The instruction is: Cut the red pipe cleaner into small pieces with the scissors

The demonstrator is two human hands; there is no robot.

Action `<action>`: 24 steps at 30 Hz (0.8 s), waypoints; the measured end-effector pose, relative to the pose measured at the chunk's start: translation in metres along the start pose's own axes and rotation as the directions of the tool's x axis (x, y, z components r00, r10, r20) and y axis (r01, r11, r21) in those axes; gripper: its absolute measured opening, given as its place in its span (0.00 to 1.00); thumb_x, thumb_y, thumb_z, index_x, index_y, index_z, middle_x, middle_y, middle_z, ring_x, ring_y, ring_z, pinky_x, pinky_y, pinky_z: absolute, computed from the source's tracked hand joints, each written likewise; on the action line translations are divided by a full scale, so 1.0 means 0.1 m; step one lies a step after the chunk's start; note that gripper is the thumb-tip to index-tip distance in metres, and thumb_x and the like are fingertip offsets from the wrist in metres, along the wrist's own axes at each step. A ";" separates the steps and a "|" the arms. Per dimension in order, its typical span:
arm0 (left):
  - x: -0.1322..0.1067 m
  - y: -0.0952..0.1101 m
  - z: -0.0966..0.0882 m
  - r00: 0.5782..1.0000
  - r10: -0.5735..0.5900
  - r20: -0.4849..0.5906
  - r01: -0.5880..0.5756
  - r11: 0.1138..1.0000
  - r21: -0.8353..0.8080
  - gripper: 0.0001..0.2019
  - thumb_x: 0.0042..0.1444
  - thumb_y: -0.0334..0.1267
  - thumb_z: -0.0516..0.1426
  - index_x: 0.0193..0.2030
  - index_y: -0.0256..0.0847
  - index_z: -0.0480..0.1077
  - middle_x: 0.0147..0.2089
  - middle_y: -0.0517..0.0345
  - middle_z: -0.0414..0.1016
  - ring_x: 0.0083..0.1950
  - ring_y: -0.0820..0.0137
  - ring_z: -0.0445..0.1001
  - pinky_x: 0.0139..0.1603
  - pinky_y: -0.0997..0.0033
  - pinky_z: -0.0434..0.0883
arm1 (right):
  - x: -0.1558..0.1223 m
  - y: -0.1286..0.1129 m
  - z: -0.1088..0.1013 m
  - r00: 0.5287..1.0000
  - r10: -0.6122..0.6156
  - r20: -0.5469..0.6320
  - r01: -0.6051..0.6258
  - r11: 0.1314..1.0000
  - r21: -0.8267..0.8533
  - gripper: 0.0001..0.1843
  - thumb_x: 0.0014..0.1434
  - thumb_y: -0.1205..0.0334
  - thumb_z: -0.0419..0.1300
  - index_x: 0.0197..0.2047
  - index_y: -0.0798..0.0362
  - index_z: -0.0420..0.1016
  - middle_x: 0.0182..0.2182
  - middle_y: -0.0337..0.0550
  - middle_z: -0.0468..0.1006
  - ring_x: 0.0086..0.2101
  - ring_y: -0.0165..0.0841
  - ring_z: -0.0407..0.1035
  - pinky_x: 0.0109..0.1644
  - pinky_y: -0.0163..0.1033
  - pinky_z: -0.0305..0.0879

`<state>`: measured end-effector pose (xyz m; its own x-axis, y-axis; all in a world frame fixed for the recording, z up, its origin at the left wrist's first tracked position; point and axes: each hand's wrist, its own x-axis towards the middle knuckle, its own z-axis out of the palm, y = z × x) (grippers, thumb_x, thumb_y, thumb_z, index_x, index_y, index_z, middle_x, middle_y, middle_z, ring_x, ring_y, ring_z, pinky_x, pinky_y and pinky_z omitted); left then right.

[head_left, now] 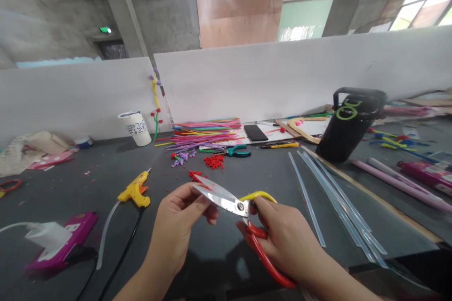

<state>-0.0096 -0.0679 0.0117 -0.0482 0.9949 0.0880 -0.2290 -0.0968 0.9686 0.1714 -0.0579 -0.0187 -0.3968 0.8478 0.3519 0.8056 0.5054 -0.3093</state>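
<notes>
My right hand (287, 235) is closed around the handles of a pair of scissors (224, 200), one handle red and the other yellow. The blades point up and to the left, towards my left hand (176, 223). Thumb and fingers of that hand are pinched together right at the blades; what they hold is hidden. Small red bits show along the blade near its tip. Just beyond the tip lies a little heap of red fuzzy pieces (195, 176). A larger pile of red snippets (214, 162) and some purple snippets (181, 158) lie farther back.
Behind the snippets are coloured pipe cleaners (208, 134), teal-handled pliers (238, 151) and a phone (255, 132). A yellow glue gun (136, 191) and magenta power strip (76, 231) lie left. Clear glue sticks (337, 197) and a black bottle (349, 127) are right; a white cup (136, 129) stands back left.
</notes>
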 end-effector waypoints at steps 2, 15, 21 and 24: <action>0.01 0.00 0.00 1.000 -0.005 -0.005 0.005 1.000 0.003 0.03 0.48 0.33 0.57 0.27 0.38 0.71 0.22 0.62 0.72 0.22 0.77 0.67 0.23 0.78 0.66 | 0.00 0.00 0.00 1.000 0.001 0.007 -0.001 1.000 0.005 0.12 0.53 0.52 0.51 0.29 0.53 0.62 0.20 0.39 0.69 0.21 0.32 0.64 0.24 0.33 0.50; -0.01 0.01 -0.01 1.000 -0.014 -0.015 0.015 0.999 0.029 0.03 0.47 0.33 0.58 0.26 0.37 0.72 0.21 0.61 0.72 0.22 0.77 0.67 0.23 0.79 0.66 | -0.01 -0.01 0.00 1.000 0.013 0.019 -0.013 1.000 0.016 0.14 0.54 0.50 0.50 0.27 0.52 0.61 0.20 0.39 0.69 0.21 0.31 0.63 0.24 0.33 0.49; 0.03 0.03 -0.02 0.999 -0.029 -0.019 0.030 0.998 0.055 0.02 0.46 0.32 0.58 0.26 0.37 0.72 0.21 0.61 0.71 0.22 0.77 0.68 0.22 0.79 0.66 | -0.02 0.00 0.00 1.000 0.015 0.021 -0.015 1.000 -0.006 0.13 0.52 0.51 0.51 0.25 0.52 0.59 0.19 0.38 0.68 0.20 0.30 0.61 0.23 0.33 0.47; 0.03 0.03 -0.02 0.999 -0.038 -0.028 0.039 0.998 0.053 0.02 0.45 0.33 0.59 0.27 0.36 0.72 0.22 0.61 0.72 0.21 0.77 0.68 0.21 0.79 0.65 | -0.01 0.01 0.00 0.999 0.035 0.011 -0.035 0.999 0.024 0.12 0.51 0.54 0.53 0.23 0.52 0.59 0.18 0.36 0.65 0.19 0.28 0.58 0.23 0.33 0.46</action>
<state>-0.0128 -0.0650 0.0147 -0.0665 0.9968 0.0450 -0.1789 -0.0563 0.9823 0.1722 -0.0580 -0.0193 -0.3729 0.8667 0.3315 0.8082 0.4788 -0.3429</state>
